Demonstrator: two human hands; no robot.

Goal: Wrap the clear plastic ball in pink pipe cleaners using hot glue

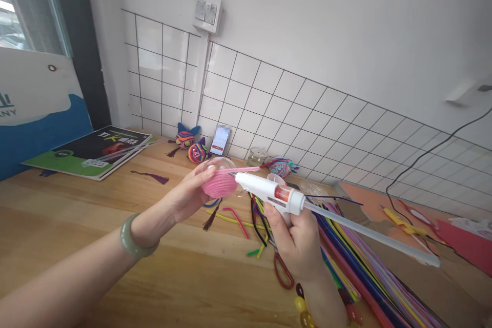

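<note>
My left hand (191,185) is closed around a clear ball whose lower part is wrapped in rows of pink pipe cleaner (221,186). A loose pink end sticks out to the right from the ball. In my right hand (298,241) is a white hot glue gun (259,185), its nozzle pointing left at the ball's right side. Whether the nozzle touches the pink rows I cannot tell. A long clear glue stick (369,231) juts from the gun's back end. The fingers of my left hand behind the ball are hidden.
Bundled pipe cleaners (369,261) lie right of my right hand, with red-handled scissors (283,270) beside it. Short pipe-cleaner pieces (238,220) and a dark tassel (210,219) lie below the ball. Finished striped ornaments (185,137) and a phone (220,140) stand by the wall grid.
</note>
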